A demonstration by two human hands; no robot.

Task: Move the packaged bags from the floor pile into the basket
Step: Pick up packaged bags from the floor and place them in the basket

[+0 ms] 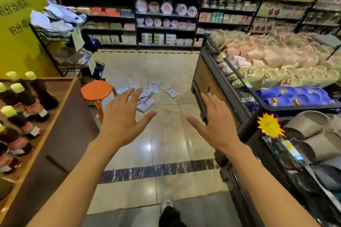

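Shop aisle, tiled floor [162, 72], viewed from my head. Far along the floor lies the pile of packaged bags [147, 96] — flat white packets, loosely scattered, just right of an orange stool [96, 90]. I cannot say which container is the basket; a dark wire one [98, 71] stands on the floor beyond the stool, but I only judge it a candidate. At left, a wooden shelf [55, 116] carries dark bottles [27, 101] with pale caps. At right, a black mesh display bin [227, 72] holds bagged goods.

Both arms reach forward at about chest level, palms down. My left hand [121, 121] is spread wide, fingers straight, holding nothing. My right hand [215, 123] is likewise flat and empty, its fingers lying before the bin's wooden panel [204, 79] in the view — whether they touch it I cannot tell.

Nothing has been picked up; the bags are well apart from both hands.

Risks, as I judge them: the packets look thin and slippery, so a handful could slide apart and drop. Bending toward the pile, my left arm could knock the stool, and my right could catch the bin's corner. A swing of the left elbow near the shelf could topple bottles.
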